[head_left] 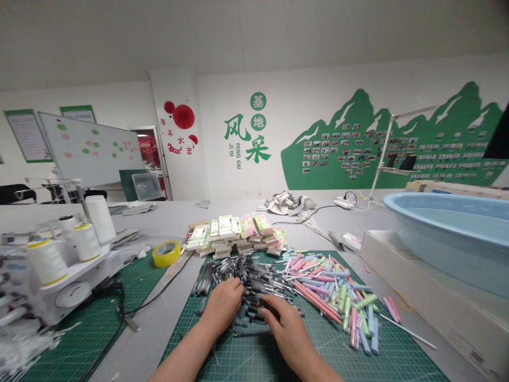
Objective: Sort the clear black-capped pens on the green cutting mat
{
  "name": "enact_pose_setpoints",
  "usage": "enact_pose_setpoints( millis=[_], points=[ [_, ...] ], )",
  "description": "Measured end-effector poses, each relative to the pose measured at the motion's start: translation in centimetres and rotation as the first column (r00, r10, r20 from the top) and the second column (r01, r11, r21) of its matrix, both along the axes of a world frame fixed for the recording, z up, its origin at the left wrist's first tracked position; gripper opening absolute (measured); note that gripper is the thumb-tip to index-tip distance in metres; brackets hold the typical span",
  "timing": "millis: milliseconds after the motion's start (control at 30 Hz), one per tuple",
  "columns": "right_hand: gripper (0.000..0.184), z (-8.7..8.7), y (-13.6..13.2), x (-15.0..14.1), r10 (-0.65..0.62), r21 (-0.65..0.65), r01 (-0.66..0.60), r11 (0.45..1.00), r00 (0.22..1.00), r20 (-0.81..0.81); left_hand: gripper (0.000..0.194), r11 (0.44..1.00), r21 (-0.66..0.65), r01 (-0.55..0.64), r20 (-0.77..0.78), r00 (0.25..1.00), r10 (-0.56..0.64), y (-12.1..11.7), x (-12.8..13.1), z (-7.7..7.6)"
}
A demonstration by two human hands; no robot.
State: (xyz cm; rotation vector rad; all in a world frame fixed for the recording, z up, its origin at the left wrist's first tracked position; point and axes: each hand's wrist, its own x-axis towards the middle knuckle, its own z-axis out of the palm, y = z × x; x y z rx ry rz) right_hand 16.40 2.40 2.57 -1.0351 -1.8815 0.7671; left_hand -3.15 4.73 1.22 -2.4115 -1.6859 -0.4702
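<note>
Both my hands rest on a green cutting mat (pixel 318 345) at the near edge of a pile of black and clear pens (pixel 242 276). My left hand (pixel 223 305) lies palm down on the pile with its fingers curled into the pens. My right hand (pixel 280 321) is closed, pinching a black pen (pixel 262 302) between thumb and fingers. To the right lies a heap of pastel pen barrels (pixel 338 292) in pink, green and blue. Behind the pens stand stacks of small packaged boxes (pixel 234 233).
A sewing machine with white thread cones (pixel 71 249) sits at the left on a second green mat. A yellow tape roll (pixel 166 253) lies near it. A light blue plastic basin (pixel 457 233) rests on a white box (pixel 429 297) at the right. Cables and cloth lie behind.
</note>
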Motion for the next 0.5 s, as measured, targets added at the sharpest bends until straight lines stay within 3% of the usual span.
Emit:
enact_pose_setpoints(
  millis=[133, 200, 267, 333, 433, 500],
  points=[
    [0.016, 0.2, -0.2, 0.0, 0.024, -0.002, -0.024, 1.0, 1.0, 0.005, 0.011, 1.0, 0.018, -0.026, 0.221, 0.975, 0.021, -0.1, 0.0, 0.2],
    [0.016, 0.1, -0.2, 0.0, 0.03, -0.019, -0.03, 0.999, 1.0, 0.006, 0.008, 0.999, -0.011, -0.044, 0.451, 0.892, 0.044, -0.1, 0.0, 0.3],
    [0.016, 0.0, 0.0, -0.1, 0.033, -0.053, -0.032, 0.998, 0.999, 0.004, 0.007, 0.995, -0.099, -0.019, 0.709, 0.7, 0.084, -0.1, 0.2, 0.4],
    [0.016, -0.3, 0.2, -0.2, 0.039, -0.105, -0.039, 0.994, 0.999, 0.0, 0.017, 0.973, -0.214, 0.09, 0.897, 0.412, 0.16, -0.1, 0.4, 0.5],
    [0.016, -0.5, 0.4, -0.3, 0.05, -0.173, -0.051, 0.984, 0.999, -0.013, 0.031, 0.92, -0.29, 0.265, 0.955, 0.02, 0.295, -0.4, 0.9, 0.8],
    [0.016, -0.6, 0.4, -0.4, 0.056, -0.192, -0.06, 0.98, 0.998, -0.025, 0.032, 0.905, -0.289, 0.313, 0.933, -0.122, 0.34, -0.7, 1.2, 1.1]
  ],
)
